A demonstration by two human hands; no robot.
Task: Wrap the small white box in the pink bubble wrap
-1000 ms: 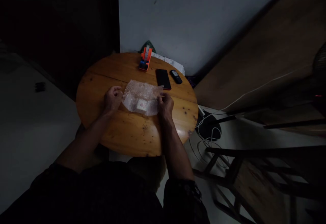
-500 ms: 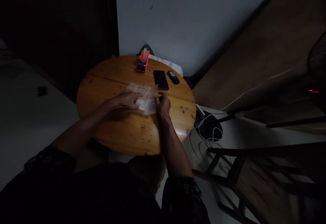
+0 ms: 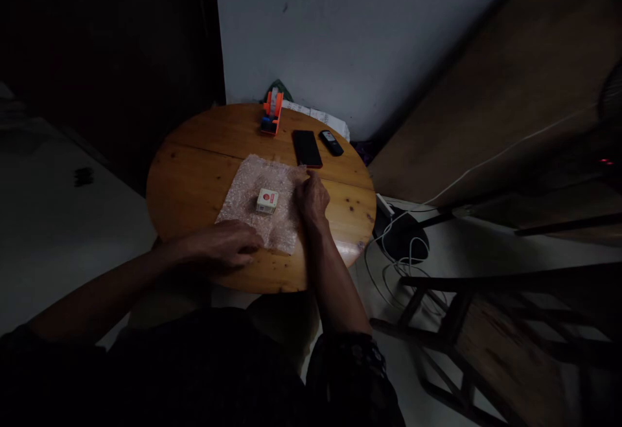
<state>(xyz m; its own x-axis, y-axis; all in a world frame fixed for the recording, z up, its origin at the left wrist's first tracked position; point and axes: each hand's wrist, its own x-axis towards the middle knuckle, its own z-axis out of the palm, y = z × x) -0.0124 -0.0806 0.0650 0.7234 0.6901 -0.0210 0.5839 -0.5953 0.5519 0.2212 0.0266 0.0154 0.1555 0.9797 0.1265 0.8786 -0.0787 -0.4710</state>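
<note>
A sheet of bubble wrap [image 3: 241, 189] lies spread out on the round wooden table [image 3: 184, 187]. On its middle sits a small pale box [image 3: 267, 201] with red print on top. My left hand [image 3: 230, 243] is at the sheet's near left edge, fingers closed on the wrap. At the right edge, my right hand [image 3: 313, 199] is curled closed, gripping the wrap there. Neither hand touches the box.
An orange tape dispenser [image 3: 273, 113] stands at the table's far side. Beyond the wrap lie a dark tablet-like slab [image 3: 307, 148] and a black mobile phone [image 3: 331, 143]. A wooden chair [image 3: 466, 323] and loose white cables [image 3: 408, 260] are at the right.
The bubble wrap, earlier folded over under both hands, now lies flat with the box exposed. My left hand has moved toward me; my right hand has stayed at the right edge.
</note>
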